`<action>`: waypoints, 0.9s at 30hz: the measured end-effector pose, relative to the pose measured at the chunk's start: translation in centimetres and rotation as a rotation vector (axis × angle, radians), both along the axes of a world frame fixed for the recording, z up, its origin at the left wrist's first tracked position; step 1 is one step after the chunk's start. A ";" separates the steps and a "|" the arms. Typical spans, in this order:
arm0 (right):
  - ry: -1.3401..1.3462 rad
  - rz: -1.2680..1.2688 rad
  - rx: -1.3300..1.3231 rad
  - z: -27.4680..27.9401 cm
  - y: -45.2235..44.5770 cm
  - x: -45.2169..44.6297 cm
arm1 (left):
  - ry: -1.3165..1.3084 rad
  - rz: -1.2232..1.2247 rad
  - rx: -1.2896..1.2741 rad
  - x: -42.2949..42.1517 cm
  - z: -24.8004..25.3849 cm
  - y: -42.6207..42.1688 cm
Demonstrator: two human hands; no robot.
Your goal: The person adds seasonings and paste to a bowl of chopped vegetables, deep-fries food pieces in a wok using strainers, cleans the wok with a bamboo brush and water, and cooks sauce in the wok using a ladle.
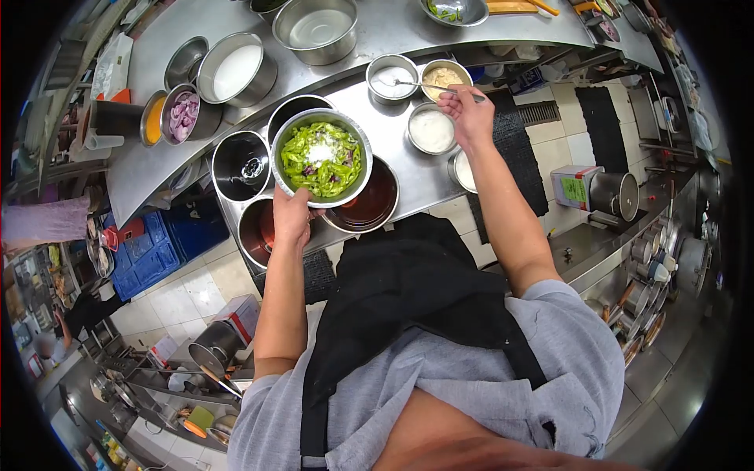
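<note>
My left hand (292,218) grips the rim of a steel bowl (367,157) at its near side. Cut green peppers (302,161) fill it, with a few purple pieces among them and a heap of white powder (322,152) on top. In my right hand (471,118) is a metal spoon (428,86), its handle pinched between the fingers. The spoon reaches across a tin of tan, grainy seasoning (444,76), and its tip is at a tin of white powder (387,77). Another tin of white powder (431,130) stands below my right hand, and a further tin (465,171) is partly hidden by my forearm.
Deep pots with dark liquid (377,196) surround the bowl from below. Along the back counter (393,31) stand a pot of white liquid (236,72), a large pan (316,31) and a tin of chopped red onion (184,114). Blue crates (149,259) lie at left.
</note>
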State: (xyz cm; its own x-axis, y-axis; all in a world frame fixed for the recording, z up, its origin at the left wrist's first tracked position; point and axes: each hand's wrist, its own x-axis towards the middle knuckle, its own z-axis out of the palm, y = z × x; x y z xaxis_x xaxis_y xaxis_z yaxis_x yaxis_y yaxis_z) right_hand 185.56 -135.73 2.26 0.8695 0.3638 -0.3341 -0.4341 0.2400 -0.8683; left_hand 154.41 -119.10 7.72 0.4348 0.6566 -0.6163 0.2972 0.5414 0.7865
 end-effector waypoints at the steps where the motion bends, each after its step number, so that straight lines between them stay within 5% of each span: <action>1: -0.031 0.021 0.027 1.0 -0.2 -0.3 | -0.010 -0.013 0.019 0.3 -0.1 0.1; 6: -0.137 0.187 0.118 7.5 -0.4 -2.3 | -0.057 -0.017 0.050 2.8 -0.6 1.5; 19: -0.161 0.353 0.075 13.1 -0.9 -6.6 | -0.100 -0.082 -0.062 5.0 -1.2 1.6; 22: -0.481 0.276 -0.187 11.5 -0.7 -5.7 | -0.095 -0.087 -0.068 4.8 -1.7 1.7; 27: -0.454 0.132 -0.234 6.3 -0.2 0.4 | -0.124 -0.046 -0.065 3.5 -2.7 1.5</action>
